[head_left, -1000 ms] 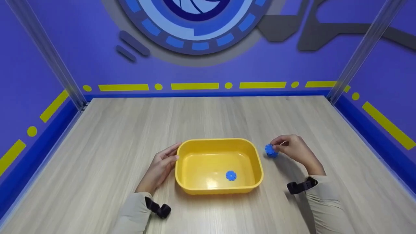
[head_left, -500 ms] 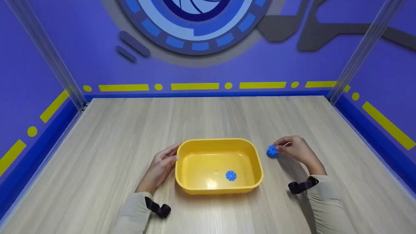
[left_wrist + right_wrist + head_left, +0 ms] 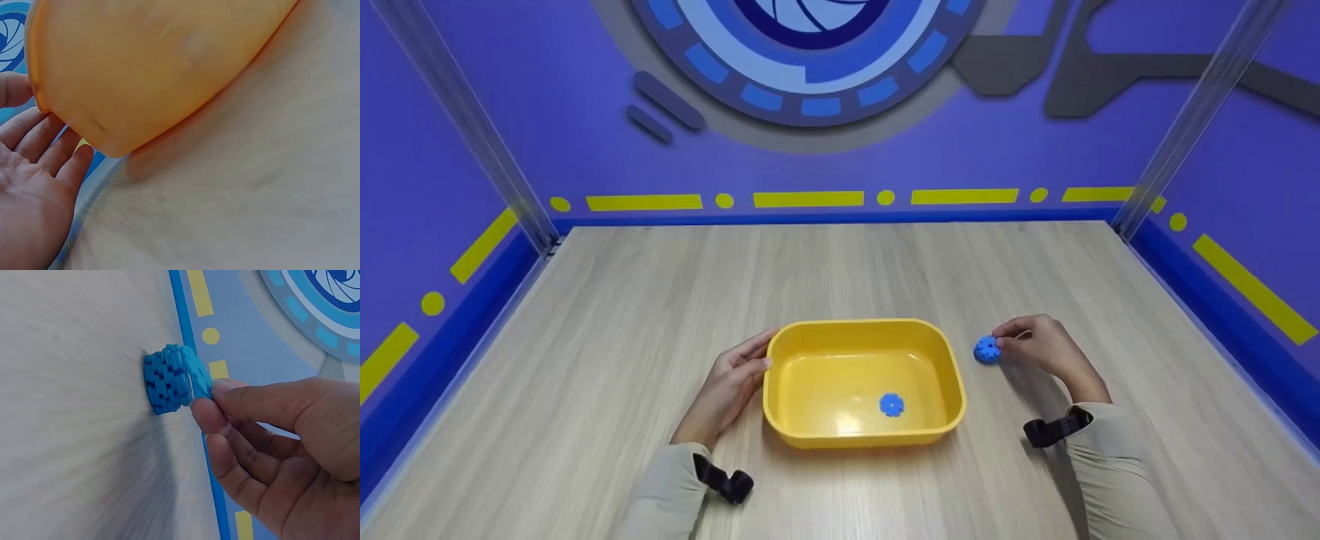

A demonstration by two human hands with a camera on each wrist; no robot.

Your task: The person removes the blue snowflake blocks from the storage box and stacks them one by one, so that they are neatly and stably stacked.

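My right hand (image 3: 1039,346) pinches a blue notched snowflake disc (image 3: 197,375) between thumb and fingertips. That disc leans at a tilt against the top of a stack of several matching discs (image 3: 165,382), which stands on the table to the right of the yellow basin (image 3: 864,441). One more blue disc (image 3: 892,405) lies flat inside the basin, right of its middle. At the basin's left end, my left hand (image 3: 731,386) rests against the outside near the rim. In the left wrist view its fingers (image 3: 70,163) are nearly straight along the outer wall.
The wood-grain table (image 3: 660,277) is bounded by blue walls at the back and both sides, with metal posts (image 3: 1200,112) in the corners. Black wrist cameras (image 3: 727,484) are strapped over both beige sleeves (image 3: 664,495).
The right hand has shifted slightly right, and the blue disc it pinches has tipped over the stack. My left hand and the basin keep their place.
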